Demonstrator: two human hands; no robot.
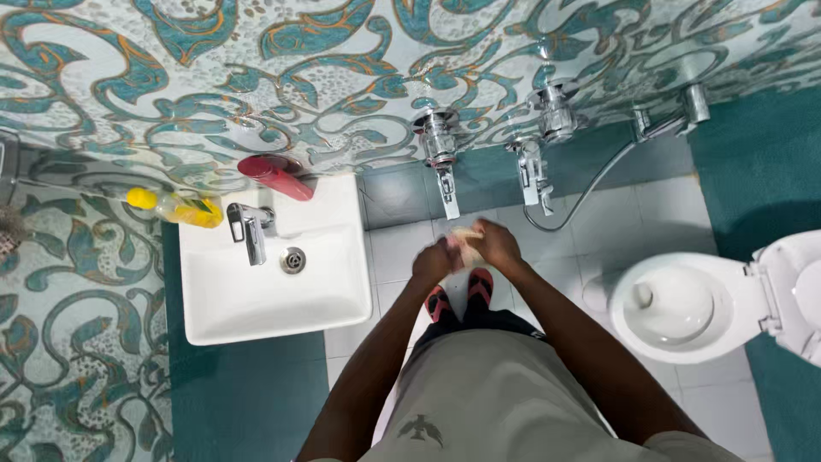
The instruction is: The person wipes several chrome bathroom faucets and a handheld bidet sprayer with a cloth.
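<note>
Tiled bathroom, taps (446, 162) on the wall: left hand (434, 261) and right hand (496, 244) clasp a pale cloth (466, 238) between them, below the taps beside the sink (274, 274). Best wrung with firm opposite twists, kept low over the floor

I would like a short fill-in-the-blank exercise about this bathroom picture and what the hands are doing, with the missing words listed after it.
1. Both hands, left hand and right hand, hold a pale ____ between them.
2. The red bottle lies on the rim of the white ____.
3. The toilet has its lid ____.
4. The yellow bottle lies to the ____ of the sink tap in the picture.

Missing words: cloth; sink; up; left
</note>
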